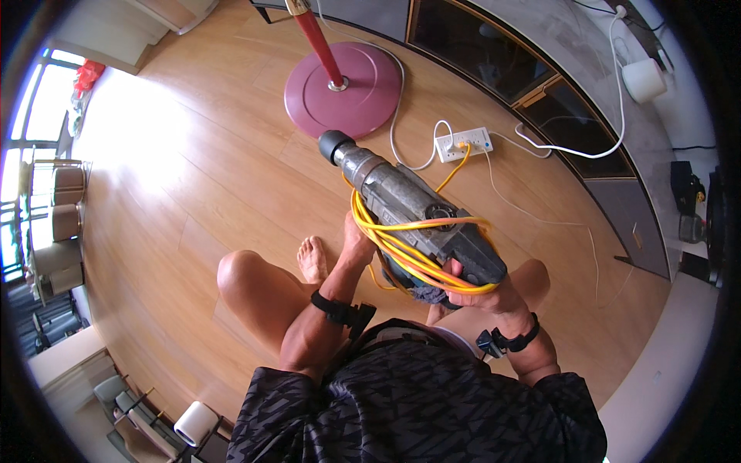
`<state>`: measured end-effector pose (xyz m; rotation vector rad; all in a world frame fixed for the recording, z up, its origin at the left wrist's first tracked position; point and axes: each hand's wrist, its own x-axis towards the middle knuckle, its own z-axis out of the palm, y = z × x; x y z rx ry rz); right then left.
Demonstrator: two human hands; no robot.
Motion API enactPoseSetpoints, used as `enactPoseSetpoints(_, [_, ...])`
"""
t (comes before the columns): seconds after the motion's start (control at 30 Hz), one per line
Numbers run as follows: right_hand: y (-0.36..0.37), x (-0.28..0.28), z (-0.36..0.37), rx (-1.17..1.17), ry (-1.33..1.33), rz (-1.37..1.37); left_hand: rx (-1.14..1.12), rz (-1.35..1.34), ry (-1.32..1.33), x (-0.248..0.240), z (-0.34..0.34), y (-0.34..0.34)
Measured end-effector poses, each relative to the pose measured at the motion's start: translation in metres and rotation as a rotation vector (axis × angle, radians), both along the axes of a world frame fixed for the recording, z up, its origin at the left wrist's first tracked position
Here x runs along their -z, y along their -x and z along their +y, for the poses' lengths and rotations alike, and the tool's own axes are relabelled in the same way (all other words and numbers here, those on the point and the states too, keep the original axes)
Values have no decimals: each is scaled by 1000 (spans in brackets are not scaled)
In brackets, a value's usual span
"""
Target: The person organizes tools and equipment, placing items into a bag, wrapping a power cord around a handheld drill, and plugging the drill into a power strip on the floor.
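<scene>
The drill (402,194) is in both hands, nearer the person than the power strip (480,142) and mostly left of it. Its long axis slants: the nose points away, passing left of the strip, and the rear grip comes back toward the person. The right hand (498,299) is closed around that grip; the left hand (357,242), nearer the nose, meets the body's left side, its fingertips hidden. Loops of yellow cord (373,231) wrap the body.
</scene>
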<state>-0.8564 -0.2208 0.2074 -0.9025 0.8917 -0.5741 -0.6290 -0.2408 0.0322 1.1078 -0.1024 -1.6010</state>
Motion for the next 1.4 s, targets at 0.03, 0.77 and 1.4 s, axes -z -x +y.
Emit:
enactPoseSetpoints(0.03, [-1, -1, 0, -2, 0, -1, 17, -47, 11, 1, 1, -1])
enactPoseSetpoints(0.77, [-3, 0, -1, 35, -34, -18, 9, -16, 1, -6, 0, -1])
enactPoseSetpoints(1.4, [-3, 2, 1, 88, -56, -28, 103, -59, 41, 7, 5, -7])
